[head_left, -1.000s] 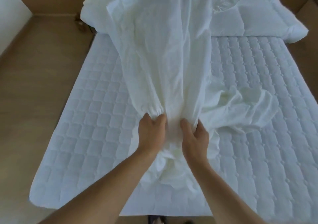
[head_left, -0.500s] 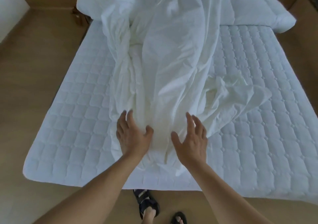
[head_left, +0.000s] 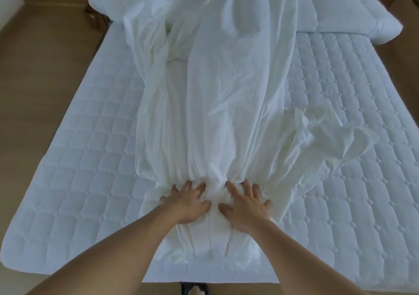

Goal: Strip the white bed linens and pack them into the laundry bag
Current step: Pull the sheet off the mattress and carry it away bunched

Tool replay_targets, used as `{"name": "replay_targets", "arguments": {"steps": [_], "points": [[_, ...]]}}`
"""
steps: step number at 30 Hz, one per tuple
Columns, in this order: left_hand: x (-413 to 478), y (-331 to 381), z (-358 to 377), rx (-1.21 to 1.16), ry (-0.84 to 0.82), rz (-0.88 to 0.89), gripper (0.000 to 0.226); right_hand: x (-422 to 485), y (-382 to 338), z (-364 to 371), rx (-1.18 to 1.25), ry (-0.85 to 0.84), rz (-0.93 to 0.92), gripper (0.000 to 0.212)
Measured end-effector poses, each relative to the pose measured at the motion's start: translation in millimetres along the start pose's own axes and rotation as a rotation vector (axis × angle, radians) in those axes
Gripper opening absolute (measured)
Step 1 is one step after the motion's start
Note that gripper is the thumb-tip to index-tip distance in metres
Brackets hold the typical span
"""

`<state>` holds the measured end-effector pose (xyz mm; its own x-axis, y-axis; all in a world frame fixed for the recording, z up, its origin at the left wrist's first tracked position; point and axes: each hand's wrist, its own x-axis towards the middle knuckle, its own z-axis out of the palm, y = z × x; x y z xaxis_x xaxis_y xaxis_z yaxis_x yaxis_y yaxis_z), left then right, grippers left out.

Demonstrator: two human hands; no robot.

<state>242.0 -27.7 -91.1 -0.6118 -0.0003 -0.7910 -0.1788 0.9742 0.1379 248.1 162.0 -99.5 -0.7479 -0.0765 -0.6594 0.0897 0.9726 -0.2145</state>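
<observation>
Obs.: white sheet (head_left: 226, 113) lies as one long bunched strip down the middle of the bed, from the far end to just short of the near edge. A loose flap (head_left: 328, 140) of it spills out to the right, and a heaped mass (head_left: 136, 2) sits at the far left corner. Both hands are on its near end. The left hand (head_left: 186, 201) is left of the strip's centre line and the right hand (head_left: 246, 206) just right of it, thumbs pointing toward each other and close but apart. I read both hands as flat, palms down, fingers spread and pressing the cloth, clamped on nothing. The fabric puckers into tight gathers right at the fingertips, on their far side. Both forearms come in bare from the near edge and converge toward the centre, wrists low. Under the sheet is the quilted mattress pad (head_left: 90, 170), exposed in wide bands to the left and right of the strip. A pillow (head_left: 340, 7) lies at the far right, touching the sheet's right edge. Tan floor (head_left: 45, 79) runs along the bed's left side and shows in a thin band at the near edge, where a foot in a dark sandal (head_left: 195, 290) stands just beside the mattress.
</observation>
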Motion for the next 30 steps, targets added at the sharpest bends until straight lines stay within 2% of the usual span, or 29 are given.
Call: {"name": "replay_targets", "arguments": {"steps": [2,4,6,8,10,13,15,18,21,23,27,28,29,30], "points": [[0,0,-34,-0.021,0.152,0.056,0.053,5,-10,-22,0.024,0.097,0.025,0.07],[3,2,-62,-0.1,0.387,0.038,0.05,11,-16,-46,0.106,0.274,0.074,0.072],[13,4,-83,-0.131,0.589,0.022,0.051,23,-18,-68,0.172,0.424,0.135,0.087],[27,6,-100,-0.195,0.705,0.007,0.061,39,-15,-89,0.225,0.435,0.203,0.107],[44,7,-115,-0.27,0.691,-0.049,0.08,58,-4,-107,0.264,0.377,0.284,0.122],[74,2,-128,-0.371,0.596,-0.219,0.112,86,24,-126,0.283,0.335,0.405,0.136],[94,-5,-134,-0.452,0.566,-0.341,0.124,107,45,-138,0.311,0.336,0.475,0.144],[119,-12,-142,-0.59,0.538,-0.476,0.133,142,68,-153,0.38,0.34,0.547,0.155],[142,-11,-150,-0.77,0.525,-0.525,0.132,173,80,-157,0.498,0.324,0.586,0.159],[156,-2,-156,-0.877,0.525,-0.515,0.128,190,85,-157,0.601,0.33,0.587,0.158],[169,24,-172,-1.0,0.548,-0.465,0.127,215,86,-160,0.651,0.321,0.643,0.151],[169,31,-176,-1.034,0.547,-0.427,0.128,218,82,-164,0.748,0.31,0.66,0.138],[167,38,-180,-1.074,0.536,-0.38,0.129,220,76,-168,0.866,0.298,0.668,0.113],[165,45,-186,-1.114,0.517,-0.339,0.128,221,68,-174,0.981,0.298,0.648,0.076]]}}
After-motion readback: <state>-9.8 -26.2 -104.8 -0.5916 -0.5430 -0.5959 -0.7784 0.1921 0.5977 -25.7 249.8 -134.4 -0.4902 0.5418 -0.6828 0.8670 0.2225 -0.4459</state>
